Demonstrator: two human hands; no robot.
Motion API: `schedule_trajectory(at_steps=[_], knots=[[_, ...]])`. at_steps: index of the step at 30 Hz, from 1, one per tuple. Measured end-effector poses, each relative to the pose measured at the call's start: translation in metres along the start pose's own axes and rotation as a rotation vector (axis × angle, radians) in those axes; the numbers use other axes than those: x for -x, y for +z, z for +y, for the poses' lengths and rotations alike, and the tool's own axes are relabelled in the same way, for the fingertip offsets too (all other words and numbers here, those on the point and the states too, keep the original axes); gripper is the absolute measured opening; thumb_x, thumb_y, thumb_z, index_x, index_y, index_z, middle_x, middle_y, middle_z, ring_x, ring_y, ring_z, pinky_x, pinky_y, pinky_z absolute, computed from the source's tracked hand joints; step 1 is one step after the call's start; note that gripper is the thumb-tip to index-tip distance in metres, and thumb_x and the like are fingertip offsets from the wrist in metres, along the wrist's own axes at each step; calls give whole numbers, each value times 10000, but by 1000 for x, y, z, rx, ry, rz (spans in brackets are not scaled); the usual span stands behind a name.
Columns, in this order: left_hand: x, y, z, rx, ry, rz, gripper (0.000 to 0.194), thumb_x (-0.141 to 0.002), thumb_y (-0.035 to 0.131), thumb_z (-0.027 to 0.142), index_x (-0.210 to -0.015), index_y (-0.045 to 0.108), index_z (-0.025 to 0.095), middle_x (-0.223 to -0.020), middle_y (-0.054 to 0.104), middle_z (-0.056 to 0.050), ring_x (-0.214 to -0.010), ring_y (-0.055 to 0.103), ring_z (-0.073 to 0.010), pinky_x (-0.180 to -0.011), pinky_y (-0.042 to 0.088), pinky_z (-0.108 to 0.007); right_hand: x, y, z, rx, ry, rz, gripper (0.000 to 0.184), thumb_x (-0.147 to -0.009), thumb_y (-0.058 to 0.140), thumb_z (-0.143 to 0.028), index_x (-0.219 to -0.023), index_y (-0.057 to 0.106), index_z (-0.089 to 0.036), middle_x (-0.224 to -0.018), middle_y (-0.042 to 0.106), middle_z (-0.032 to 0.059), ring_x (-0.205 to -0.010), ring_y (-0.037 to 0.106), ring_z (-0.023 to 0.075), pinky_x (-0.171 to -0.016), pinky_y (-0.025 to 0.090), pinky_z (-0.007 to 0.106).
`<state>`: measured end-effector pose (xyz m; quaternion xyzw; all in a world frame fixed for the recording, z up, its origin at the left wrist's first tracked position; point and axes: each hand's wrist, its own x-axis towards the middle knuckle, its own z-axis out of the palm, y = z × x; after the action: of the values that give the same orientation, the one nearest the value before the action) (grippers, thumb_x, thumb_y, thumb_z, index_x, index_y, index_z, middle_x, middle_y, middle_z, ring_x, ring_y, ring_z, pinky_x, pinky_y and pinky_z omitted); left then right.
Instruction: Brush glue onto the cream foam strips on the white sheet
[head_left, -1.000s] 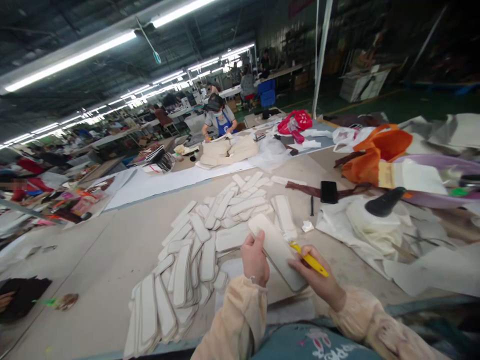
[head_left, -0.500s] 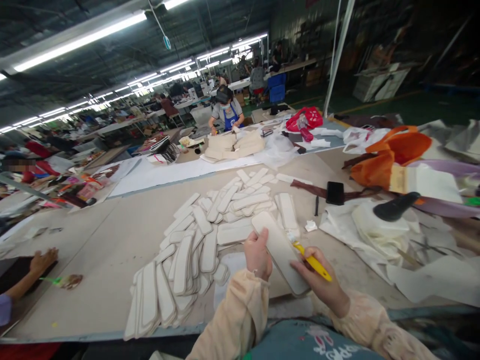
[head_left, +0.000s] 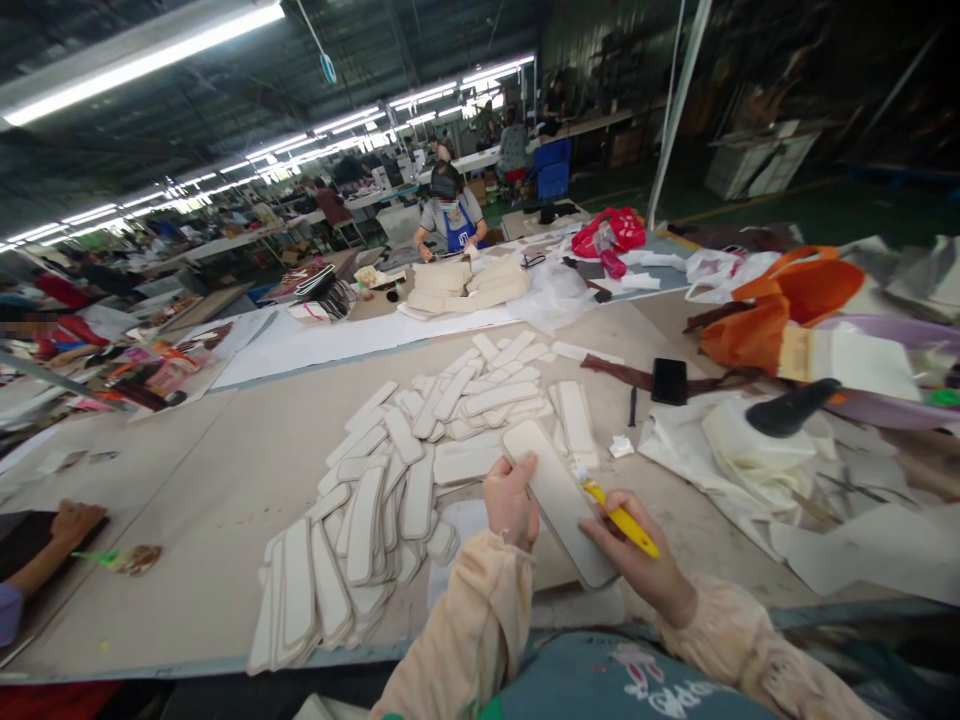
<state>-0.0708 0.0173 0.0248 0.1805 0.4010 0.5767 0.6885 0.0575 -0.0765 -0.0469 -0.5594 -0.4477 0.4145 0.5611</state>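
RH [head_left: 645,555]: brush [head_left: 628,526]; basin [head_left: 889,412]: grn item [head_left: 943,398]

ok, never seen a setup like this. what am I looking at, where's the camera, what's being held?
There's no machine: these are a person's two bare hands. One camera, worn on that person's head, looks forward and down, so the arms enter from the bottom.

The left hand grips a pale, flat strip with rounded corners. The right hand holds a yellow-handled tool, apparently a brush, and touches the strip's right edge.

On the table, a loose pile of similar strips lies mostly left of and beyond the held one. To the right are a dark phone-like object and an orange bag. The hand at the far left is someone else's.
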Motion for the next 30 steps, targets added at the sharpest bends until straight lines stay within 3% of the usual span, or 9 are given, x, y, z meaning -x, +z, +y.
schedule_trajectory(at_steps=[8,15,22,30], knots=[[-9,-6,12,47,10,24,261,-562,752,140,-796,639,118,-744,695,-47,-671,633,-135,-711,494,-268,2,1,-12,-132,66,47,378,-684,729,-335,-883,418,-252,-795,537,-28,-678,534,127,-580,436,228],[-33,-18,31,155,60,193,154,-739,578,22,-831,606,143,-787,687,-16,-744,642,-108,-776,513,-247,6,-1,-18,-135,97,20,400,-685,731,-337,-871,386,-254,-601,449,-95,-525,493,104,-501,424,222],[-32,-26,28,161,82,237,170,-774,553,10,-834,595,163,-809,692,-5,-795,646,-88,-826,509,-222,7,2,-17,-81,68,88,363,-708,712,-337,-856,393,-246,-623,477,-86,-526,508,103,-504,433,230],[-29,-27,23,160,48,259,168,-787,547,28,-871,601,163,-858,698,-16,-866,649,-113,-889,499,-276,10,-1,-12,3,24,96,305,-739,681,-329,-856,413,-244,-628,453,-73,-545,456,105,-503,390,227]])
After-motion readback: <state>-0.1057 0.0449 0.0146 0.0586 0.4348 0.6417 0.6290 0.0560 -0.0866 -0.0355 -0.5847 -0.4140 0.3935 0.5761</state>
